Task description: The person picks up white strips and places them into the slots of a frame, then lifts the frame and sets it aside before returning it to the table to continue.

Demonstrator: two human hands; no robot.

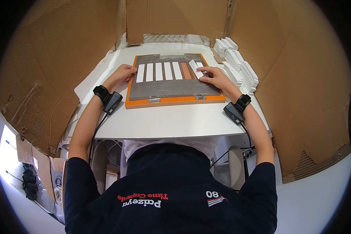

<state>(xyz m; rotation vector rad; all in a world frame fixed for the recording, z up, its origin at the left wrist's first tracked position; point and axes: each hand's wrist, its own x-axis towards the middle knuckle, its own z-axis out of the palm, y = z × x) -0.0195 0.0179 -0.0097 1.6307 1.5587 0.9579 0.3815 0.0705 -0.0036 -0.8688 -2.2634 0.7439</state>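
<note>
A grey board with an orange frame (175, 102) lies on the white table. Several white strips (158, 71) sit side by side in its slots, and one slot (186, 71) shows orange-brown. My right hand (214, 76) pinches a tilted white strip (194, 67) at its lower end, over the right part of the board; another white strip shows partly behind it. At the board's left edge, beside the leftmost strip (140, 73), rests my left hand (124, 73) with its fingers closed; whatever they may hold is hidden.
Stacks of white strips (243, 72) stand at the table's right side, beyond my right hand. Cardboard walls (300, 78) enclose the table left, right and behind. Cables run from the devices on both wrists. Metal hinges (154, 99) lie along the board's near edge.
</note>
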